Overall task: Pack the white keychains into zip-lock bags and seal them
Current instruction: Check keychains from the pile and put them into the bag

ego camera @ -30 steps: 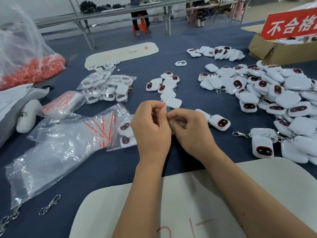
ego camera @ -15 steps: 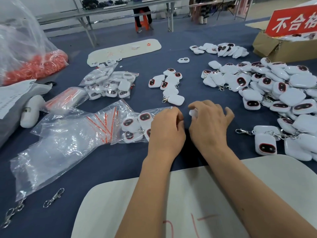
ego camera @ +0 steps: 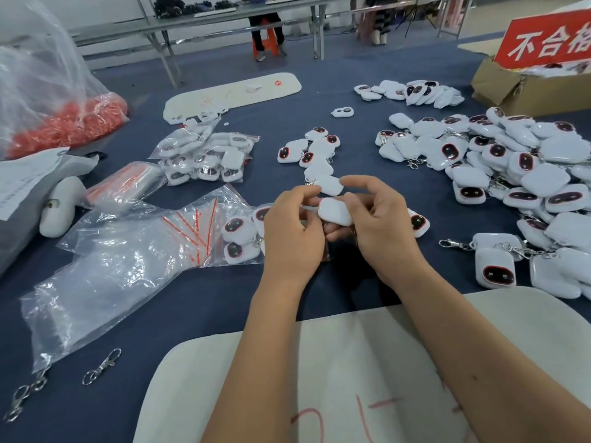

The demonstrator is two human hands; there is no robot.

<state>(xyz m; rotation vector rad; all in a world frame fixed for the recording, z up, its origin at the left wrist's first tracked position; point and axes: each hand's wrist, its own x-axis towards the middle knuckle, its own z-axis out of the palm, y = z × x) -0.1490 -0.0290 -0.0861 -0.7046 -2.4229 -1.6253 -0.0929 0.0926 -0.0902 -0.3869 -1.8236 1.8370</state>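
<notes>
A white keychain (ego camera: 335, 213) sits face-down in the fingers of my right hand (ego camera: 382, 227), just above the blue table. My left hand (ego camera: 292, 233) is right beside it, thumb and forefinger pinching the open edge of a clear zip-lock bag (ego camera: 241, 233). That bag lies to the left and holds a few keychains with dark red-rimmed faces. More loose keychains form a big pile (ego camera: 511, 174) on the right and a small cluster (ego camera: 316, 151) beyond my hands.
Empty zip-lock bags (ego camera: 128, 251) lie at left, with filled bags (ego camera: 208, 155) behind them. A sack of red pieces (ego camera: 64, 123) stands far left, a cardboard box (ego camera: 518, 87) far right. Loose metal clasps (ego camera: 102, 366) and a white board (ego camera: 351, 362) lie near me.
My right hand took a white keychain off the table and lifted it up to my left hand. My left hand has stayed at the mouth of the bag.
</notes>
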